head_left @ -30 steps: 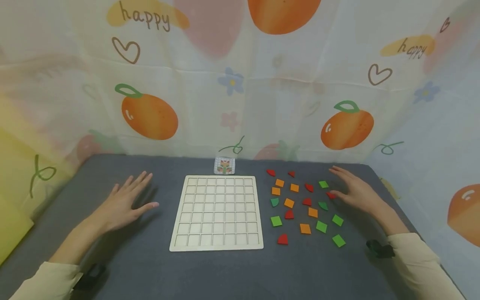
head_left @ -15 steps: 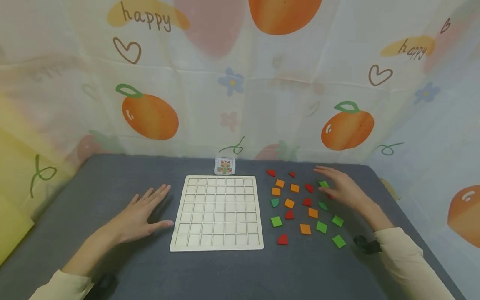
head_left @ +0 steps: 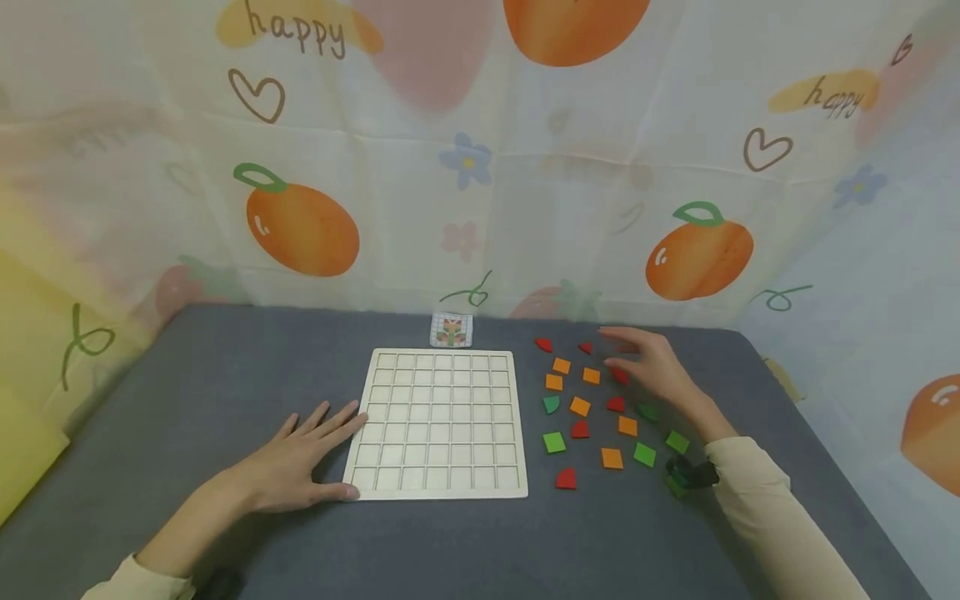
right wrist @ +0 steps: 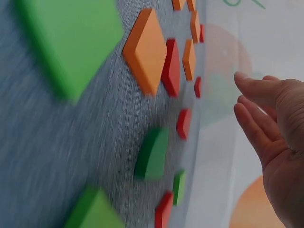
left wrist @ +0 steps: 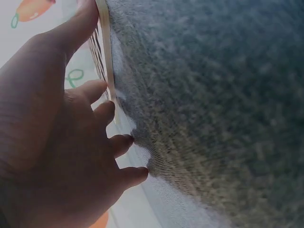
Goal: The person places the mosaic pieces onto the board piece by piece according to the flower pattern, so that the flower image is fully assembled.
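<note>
A pale gridded board (head_left: 442, 432) lies flat on the dark table. My left hand (head_left: 288, 467) is at its left side, fingers spread, with the thumb and fingertips at the board's edge; in the left wrist view that hand (left wrist: 71, 137) touches the wooden edge (left wrist: 107, 52). To the board's right, my right hand (head_left: 651, 365) hovers over loose coloured tiles, thumb and fingers apart with nothing between them. Below its fingertips are a red tile (head_left: 619, 377) and a small red piece (head_left: 586, 348). An orange square tile (head_left: 591, 377) lies close by.
Several orange, green and red tiles, such as an orange tile (head_left: 612, 458) and a green tile (head_left: 554, 442), are scattered right of the board. Behind it stands a small pattern card (head_left: 452, 331). A fruit-printed curtain (head_left: 540, 192) backs the table. The right forearm covers some green tiles.
My left hand has moved right and nearer, from bare table to the board's edge. My right hand has moved left over the tiles. Board and tiles have stayed put.
</note>
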A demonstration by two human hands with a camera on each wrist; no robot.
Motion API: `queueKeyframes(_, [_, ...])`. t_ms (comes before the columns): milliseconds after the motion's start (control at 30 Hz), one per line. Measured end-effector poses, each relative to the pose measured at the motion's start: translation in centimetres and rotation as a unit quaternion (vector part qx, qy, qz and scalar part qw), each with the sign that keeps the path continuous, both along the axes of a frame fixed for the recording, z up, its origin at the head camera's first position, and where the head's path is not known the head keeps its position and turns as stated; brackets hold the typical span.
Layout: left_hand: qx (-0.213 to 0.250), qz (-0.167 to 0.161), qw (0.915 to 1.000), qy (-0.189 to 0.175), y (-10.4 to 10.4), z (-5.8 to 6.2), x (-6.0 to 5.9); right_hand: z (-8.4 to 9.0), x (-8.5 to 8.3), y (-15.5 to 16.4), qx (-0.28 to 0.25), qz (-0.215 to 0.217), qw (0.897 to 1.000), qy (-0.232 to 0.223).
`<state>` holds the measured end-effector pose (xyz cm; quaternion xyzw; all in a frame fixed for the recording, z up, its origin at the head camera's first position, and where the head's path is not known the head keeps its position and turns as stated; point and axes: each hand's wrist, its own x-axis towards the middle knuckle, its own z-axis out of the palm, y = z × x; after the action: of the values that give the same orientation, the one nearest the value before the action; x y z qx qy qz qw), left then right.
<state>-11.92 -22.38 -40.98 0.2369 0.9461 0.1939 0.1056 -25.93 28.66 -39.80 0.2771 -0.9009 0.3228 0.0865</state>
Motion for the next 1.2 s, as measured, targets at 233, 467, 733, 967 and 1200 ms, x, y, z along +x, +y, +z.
queueKeyframes(233, [-0.009,-0.007,0.9999,-0.01,0.2,0.4,-0.2,-0.2,-1.1,-2.5,-0.004,0.021,0.999,-0.031])
queueKeyframes(467, [-0.01,-0.007,0.9997,-0.02,0.0,0.5,-0.4,-0.2,-2.3,-4.4,0.011,0.042,0.999,-0.03])
queueKeyframes(733, [-0.009,-0.001,0.9994,-0.032,0.3,0.7,-0.5,-0.6,-4.2,-6.3,0.05,0.052,0.996,-0.061])
queueKeyframes(967, [-0.01,0.002,0.9997,-0.024,0.5,0.5,-0.8,-1.0,-5.0,-7.7,0.087,0.043,0.989,-0.11])
queueKeyframes(1200, [-0.004,0.008,0.9995,-0.031,0.3,0.4,-0.7,-0.8,-5.3,-8.7,0.12,0.051,0.984,-0.122])
